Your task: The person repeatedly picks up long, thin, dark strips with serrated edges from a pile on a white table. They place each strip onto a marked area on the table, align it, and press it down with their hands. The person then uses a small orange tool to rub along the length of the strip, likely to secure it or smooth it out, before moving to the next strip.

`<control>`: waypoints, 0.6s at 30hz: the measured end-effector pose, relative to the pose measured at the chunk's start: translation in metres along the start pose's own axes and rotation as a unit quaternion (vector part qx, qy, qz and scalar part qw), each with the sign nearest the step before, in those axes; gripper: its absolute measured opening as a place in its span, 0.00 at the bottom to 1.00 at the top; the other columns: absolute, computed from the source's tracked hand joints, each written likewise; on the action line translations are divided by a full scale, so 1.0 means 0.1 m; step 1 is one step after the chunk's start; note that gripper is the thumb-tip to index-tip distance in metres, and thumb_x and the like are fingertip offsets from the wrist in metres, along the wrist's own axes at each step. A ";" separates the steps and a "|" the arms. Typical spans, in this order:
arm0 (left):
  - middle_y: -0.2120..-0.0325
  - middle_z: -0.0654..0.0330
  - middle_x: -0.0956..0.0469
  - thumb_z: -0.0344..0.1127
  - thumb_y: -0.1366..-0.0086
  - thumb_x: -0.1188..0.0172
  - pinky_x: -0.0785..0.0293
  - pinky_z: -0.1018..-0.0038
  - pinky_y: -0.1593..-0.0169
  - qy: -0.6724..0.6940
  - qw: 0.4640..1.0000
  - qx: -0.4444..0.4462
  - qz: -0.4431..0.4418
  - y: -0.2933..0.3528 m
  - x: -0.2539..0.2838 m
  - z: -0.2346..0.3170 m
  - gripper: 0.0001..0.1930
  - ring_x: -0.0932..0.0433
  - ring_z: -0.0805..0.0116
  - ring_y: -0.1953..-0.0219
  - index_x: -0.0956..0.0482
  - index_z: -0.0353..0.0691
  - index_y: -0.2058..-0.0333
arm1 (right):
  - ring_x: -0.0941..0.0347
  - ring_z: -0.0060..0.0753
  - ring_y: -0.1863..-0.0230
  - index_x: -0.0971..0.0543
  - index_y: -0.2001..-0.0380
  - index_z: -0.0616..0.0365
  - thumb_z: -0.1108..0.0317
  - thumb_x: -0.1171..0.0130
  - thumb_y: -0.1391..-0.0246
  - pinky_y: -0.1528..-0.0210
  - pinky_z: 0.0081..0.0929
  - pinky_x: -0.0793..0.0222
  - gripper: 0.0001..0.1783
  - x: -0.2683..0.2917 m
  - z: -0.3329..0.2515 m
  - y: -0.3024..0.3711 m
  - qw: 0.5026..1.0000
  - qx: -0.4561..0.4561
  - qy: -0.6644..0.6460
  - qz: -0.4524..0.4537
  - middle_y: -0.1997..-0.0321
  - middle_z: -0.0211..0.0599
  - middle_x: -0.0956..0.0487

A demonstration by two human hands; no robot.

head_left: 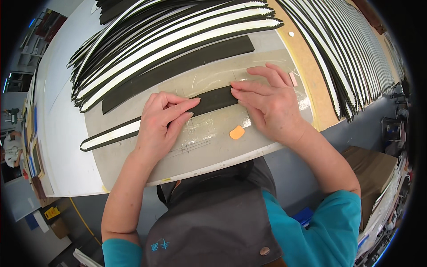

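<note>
Both hands press flat-fingered on the black strip (pixel 209 101), lying left-right: left hand (pixel 161 120) mid-strip, right hand (pixel 267 104) at its right end.

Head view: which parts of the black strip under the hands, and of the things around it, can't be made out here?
- Black strip: its middle is covered by the left hand, its right end by the right hand.
- Stacked black-and-white strips: cut off at the top edge.
- Orange piece: too small to identify.
- Clear film: its edges are faint.
</note>
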State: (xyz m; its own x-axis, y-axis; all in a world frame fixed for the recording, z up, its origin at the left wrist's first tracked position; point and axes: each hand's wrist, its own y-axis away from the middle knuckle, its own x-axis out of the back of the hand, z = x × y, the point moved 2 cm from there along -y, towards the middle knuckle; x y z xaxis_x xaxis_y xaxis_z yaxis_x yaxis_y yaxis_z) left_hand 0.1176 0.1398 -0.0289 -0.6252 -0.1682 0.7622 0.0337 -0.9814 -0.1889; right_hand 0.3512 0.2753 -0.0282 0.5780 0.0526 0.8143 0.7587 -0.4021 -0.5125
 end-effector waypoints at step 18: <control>0.55 0.62 0.24 0.23 0.34 0.37 0.30 0.70 0.52 -0.060 0.997 -0.051 0.003 0.02 -0.03 0.00 0.20 0.31 0.63 0.57 0.12 0.50 0.47 | 0.33 0.51 0.27 0.10 0.54 0.45 0.68 0.32 0.44 0.28 0.54 0.39 0.14 0.06 -0.01 0.13 0.998 -0.024 0.036 -0.039 0.34 0.41 0.21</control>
State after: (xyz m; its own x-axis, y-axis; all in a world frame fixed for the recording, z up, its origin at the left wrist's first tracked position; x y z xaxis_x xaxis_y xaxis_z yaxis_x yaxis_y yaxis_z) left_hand 0.1195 0.1380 -0.0311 -0.5266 -0.1892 0.8288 -0.0458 -0.9672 -0.2500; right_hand 0.3639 0.2692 -0.0298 0.4940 0.0197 0.8692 0.7838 -0.4429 -0.4354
